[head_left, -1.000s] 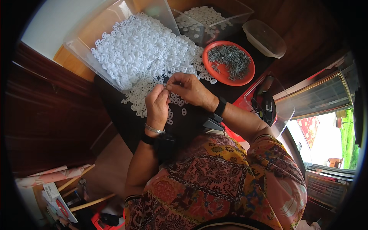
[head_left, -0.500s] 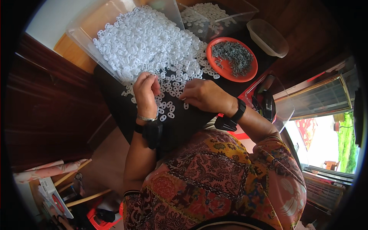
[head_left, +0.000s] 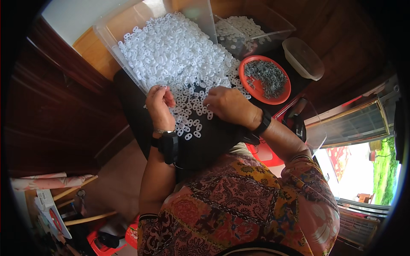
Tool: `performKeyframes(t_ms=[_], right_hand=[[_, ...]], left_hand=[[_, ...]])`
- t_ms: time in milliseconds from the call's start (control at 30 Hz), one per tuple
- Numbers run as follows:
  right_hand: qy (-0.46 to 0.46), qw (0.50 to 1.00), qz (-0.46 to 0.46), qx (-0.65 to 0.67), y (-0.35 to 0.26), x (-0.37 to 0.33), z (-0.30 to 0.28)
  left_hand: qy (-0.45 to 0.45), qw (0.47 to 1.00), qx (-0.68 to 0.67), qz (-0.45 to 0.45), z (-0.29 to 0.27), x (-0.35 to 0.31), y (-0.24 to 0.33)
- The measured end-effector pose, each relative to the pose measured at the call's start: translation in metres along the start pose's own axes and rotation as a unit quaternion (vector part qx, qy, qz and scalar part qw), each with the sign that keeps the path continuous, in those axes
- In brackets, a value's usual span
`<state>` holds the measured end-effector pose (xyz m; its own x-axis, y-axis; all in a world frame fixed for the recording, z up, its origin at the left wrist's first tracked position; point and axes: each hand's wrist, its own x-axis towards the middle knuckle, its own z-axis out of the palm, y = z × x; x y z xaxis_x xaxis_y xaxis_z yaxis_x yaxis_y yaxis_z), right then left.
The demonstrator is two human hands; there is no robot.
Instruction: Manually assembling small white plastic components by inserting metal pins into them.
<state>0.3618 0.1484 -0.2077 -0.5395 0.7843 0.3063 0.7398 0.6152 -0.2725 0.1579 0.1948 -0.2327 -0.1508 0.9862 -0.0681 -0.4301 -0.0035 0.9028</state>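
My left hand (head_left: 159, 109) is raised over the near edge of a heap of white two-holed plastic pieces (head_left: 175, 51). Its fingers curl in, and a speck of white shows at the thumb tip; what it pinches is too small to name. Across from it, my right hand (head_left: 232, 105) hovers palm down by the loose pieces, fingers bent together. Whatever those fingertips hold is hidden. Between the two hands, several loose white pieces (head_left: 188, 127) lie on the black tabletop (head_left: 200, 149). Small grey metal parts, like screws or pins (head_left: 271, 77), fill an orange-red plate (head_left: 256, 94) at the right.
A clear plastic bin (head_left: 112, 50) lies behind the heap, which spills out of it. Beyond stands a second clear box (head_left: 273, 35) with more white pieces. An oblong translucent tub (head_left: 314, 73) sits at the far right. A red stool (head_left: 270, 157) stands below the table's right side.
The whole view has shifted, so the table things appear lower and farther right. My left hand's fingers have turned slightly inward, and my right hand has drawn its fingertips together near the pieces.
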Motion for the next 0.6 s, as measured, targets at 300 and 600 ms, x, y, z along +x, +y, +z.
performKeyframes(t_ms=[300,600], right_hand=[[0.006,0.998,0.031,-0.046,0.02,0.049,0.021],[-0.008,1.0,0.006,-0.001,0.012,0.042,0.006]], left_hand=[[-0.013,1.0,0.017,0.003,0.0,-0.001,0.001],[-0.014,1.0,0.0,0.012,0.001,0.002,-0.001]])
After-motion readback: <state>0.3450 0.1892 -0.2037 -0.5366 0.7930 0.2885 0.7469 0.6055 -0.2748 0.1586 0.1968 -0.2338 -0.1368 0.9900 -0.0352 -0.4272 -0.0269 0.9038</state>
